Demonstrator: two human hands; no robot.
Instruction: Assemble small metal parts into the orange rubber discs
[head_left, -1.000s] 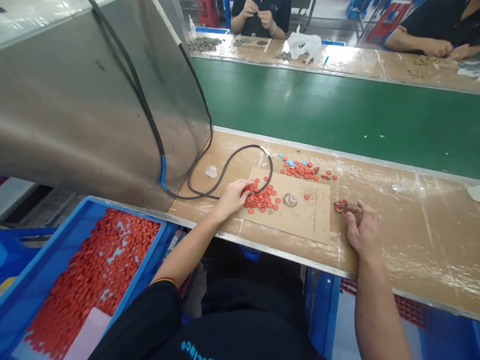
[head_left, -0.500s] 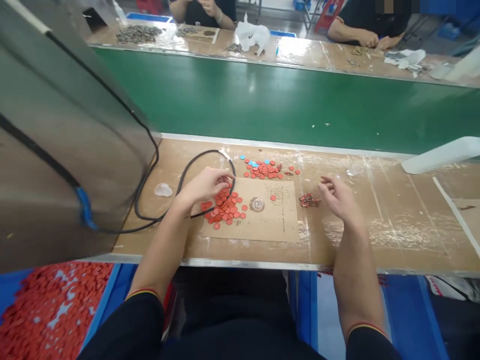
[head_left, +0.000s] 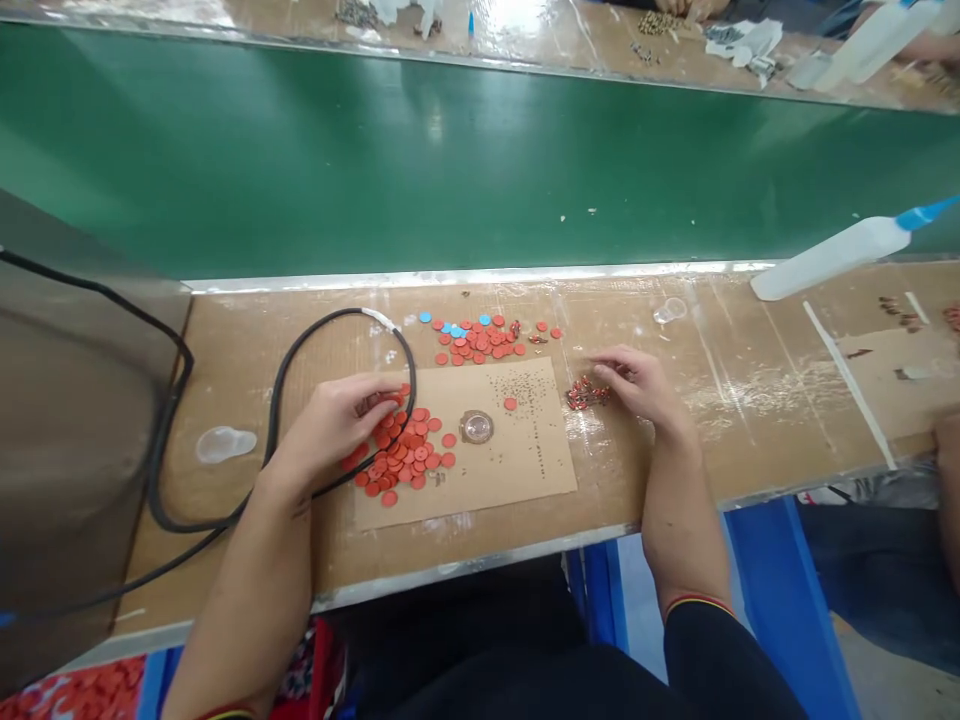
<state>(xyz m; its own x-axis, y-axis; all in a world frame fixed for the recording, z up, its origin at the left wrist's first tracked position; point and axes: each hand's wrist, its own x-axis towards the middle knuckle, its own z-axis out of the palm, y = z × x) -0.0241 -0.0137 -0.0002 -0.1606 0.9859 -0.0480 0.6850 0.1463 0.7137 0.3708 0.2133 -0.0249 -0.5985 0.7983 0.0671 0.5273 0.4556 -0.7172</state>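
My left hand (head_left: 341, 425) is over the left edge of a loose pile of red button-like discs (head_left: 409, 460), fingers curled and thumb close to the index finger. A red disc (head_left: 403, 390) shows at its fingertips. My right hand (head_left: 637, 385) has its fingers stretched out and thumb apart, beside a small heap of red-and-metal pieces (head_left: 586, 393). Between the hands lies a brown cardboard sheet (head_left: 517, 480) bearing a small round clear-and-brown container (head_left: 477, 428), tiny dark specks and one separate red disc (head_left: 510, 404).
A black cable (head_left: 277, 390) loops around the left side of the disc pile. More red discs (head_left: 480, 342), with a few blue ones, lie behind the sheet. A clear plastic cap (head_left: 225, 444) is at left; a white bottle (head_left: 832, 260) leans at right. A green divider (head_left: 450, 170) stands behind.
The view has turned right and down. My left hand has come lower, fingers curled at the red discs. My right hand's fingers have straightened and come closer to the red-and-metal heap.
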